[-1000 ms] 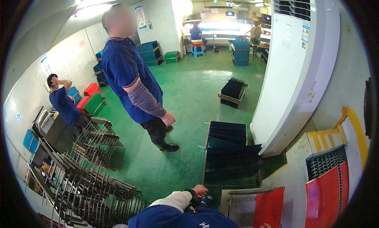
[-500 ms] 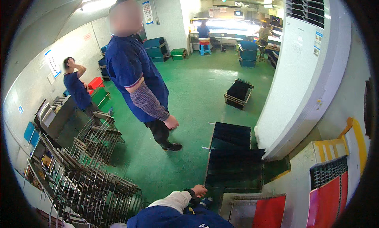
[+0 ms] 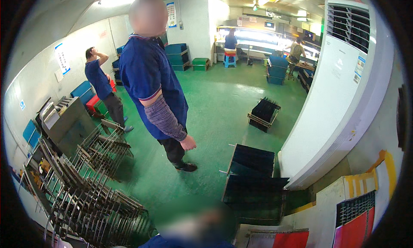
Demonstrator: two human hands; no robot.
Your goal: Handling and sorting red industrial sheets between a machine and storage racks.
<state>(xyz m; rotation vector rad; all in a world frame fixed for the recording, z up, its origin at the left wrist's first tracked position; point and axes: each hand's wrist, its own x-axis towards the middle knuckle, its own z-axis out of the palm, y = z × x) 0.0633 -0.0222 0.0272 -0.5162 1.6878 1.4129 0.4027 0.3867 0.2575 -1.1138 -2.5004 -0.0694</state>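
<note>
Only a blurred patch (image 3: 198,226) at the bottom edge shows my own arm, in a blue sleeve; I take it for my left hand, and its fingers cannot be made out. My right hand is out of the picture. The blur lies just left of a stack of dark slotted trays (image 3: 254,179) on the green floor. A person in a blue shirt (image 3: 155,89) with a patterned sleeve stands in front of me, one hand (image 3: 188,142) hanging down empty.
Tangled metal wire racks (image 3: 86,192) fill the lower left beside a grey machine (image 3: 64,121). A tall white air-conditioning unit (image 3: 340,93) stands on the right, with red panels (image 3: 357,231) below. A second person (image 3: 101,84) stands by the left wall. A black crate (image 3: 264,112) sits mid-floor.
The view has drawn nearer to the standing person, who now looms larger. My hand, earlier sharp beside the dark trays, is now only a blur. The person by the wall has shifted slightly.
</note>
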